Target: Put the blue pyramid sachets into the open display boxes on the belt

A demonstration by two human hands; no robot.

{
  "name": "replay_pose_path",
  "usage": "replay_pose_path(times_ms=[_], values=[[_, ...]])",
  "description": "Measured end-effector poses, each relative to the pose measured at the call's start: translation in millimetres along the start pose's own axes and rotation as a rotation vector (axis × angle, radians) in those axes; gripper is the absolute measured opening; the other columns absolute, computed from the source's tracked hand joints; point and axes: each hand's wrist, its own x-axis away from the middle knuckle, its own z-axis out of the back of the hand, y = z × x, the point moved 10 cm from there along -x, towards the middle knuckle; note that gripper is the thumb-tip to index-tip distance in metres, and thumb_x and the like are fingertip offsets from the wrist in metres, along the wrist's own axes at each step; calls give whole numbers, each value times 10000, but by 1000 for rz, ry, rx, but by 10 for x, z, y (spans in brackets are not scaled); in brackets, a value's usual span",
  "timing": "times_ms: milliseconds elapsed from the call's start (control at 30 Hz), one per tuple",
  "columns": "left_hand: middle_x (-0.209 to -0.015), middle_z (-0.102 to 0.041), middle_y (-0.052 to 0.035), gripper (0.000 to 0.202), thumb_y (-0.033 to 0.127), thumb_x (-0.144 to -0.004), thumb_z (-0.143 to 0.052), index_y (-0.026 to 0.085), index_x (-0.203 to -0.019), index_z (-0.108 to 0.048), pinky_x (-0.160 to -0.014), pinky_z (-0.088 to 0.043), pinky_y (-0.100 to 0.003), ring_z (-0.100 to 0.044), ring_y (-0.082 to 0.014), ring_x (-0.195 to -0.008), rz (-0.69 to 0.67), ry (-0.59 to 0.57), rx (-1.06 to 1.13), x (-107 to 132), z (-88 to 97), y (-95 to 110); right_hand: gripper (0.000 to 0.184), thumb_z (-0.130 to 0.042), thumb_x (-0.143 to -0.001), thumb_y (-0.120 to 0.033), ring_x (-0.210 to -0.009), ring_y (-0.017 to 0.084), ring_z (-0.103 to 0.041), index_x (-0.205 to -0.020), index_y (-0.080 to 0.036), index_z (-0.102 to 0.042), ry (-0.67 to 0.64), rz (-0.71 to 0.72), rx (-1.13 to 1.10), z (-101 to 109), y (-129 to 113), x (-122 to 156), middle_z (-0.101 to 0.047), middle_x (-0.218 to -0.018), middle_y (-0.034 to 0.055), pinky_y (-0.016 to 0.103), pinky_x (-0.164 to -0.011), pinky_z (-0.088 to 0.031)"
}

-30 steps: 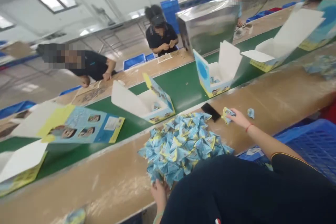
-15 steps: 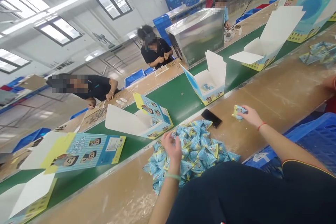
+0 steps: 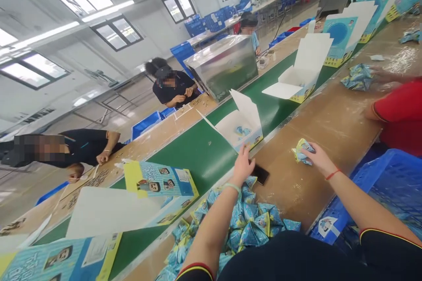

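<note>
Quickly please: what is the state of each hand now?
Left hand: open, nothing visible in it, beside the black phone.
Right hand: closed on a blue-yellow packet.

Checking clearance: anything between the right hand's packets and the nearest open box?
Nothing visible: bare table between the packets and the open box. The left hand, at the box's front, and the phone lie off that line.

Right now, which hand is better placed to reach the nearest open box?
Likely left: the left hand is almost at the open box; the right hand holds a packet farther off.
</note>
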Motion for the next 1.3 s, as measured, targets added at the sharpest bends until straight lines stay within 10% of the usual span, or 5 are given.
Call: replay_pose_path(times_ms=[200, 600, 1000, 1133, 1300], values=[[-1598, -409, -199, 672, 232, -891, -595, 165, -1533, -408, -1078, -517, -437, -613, -337, -1294, 225, 78, -66, -321, 170, -276, 664, -820, -613, -590, -876, 268, -726, -1129, -202, -663, 15, 51, 183, 30, -89, 139, -757, -1098, 119, 360, -695, -616], [-1470, -511, -215, 617, 197, -879, -580, 105, -1475, -450, -1195, -420, -534, -486, -345, -1399, 89, 200, 117, 527, -312, -124, 641, -759, -674, -644, -1010, 334, -709, -1136, -206, -686, 122, 96, 421, 289, -182, 269, -755, -1130, 128, 501, -947, -564], [-1554, -393, -220, 606, 201, -876, -594, 152, -1465, -459, -1190, -403, -551, -432, -360, -1452, 92, 394, 102, 347, 242, -528, 682, -835, -617, -629, -887, 301, -731, -1122, -202, -665, -74, -55, 157, -131, -162, -1, -750, -1082, 130, 389, -688, -629], [-1574, -390, -198, 549, 232, -887, -603, 202, -1427, -511, -1121, -483, -525, -502, -337, -1402, 46, 476, 158, 533, 409, -591, 627, -810, -660, -578, -1010, 310, -707, -1132, -199, -645, 32, 233, 140, -288, -917, -353, -719, -1123, 127, 451, -880, -620], [-1403, -593, -156, 335, 260, -912, -560, 243, -1225, -676, -926, -604, -473, -607, -317, -1291, 25, 283, 268, 1017, 60, -480, 618, -745, -785, -467, -1277, 312, -568, -1319, -222, -555, 491, 897, 145, -92, -2292, -622, -562, -1329, 126, 517, -1090, -499]])
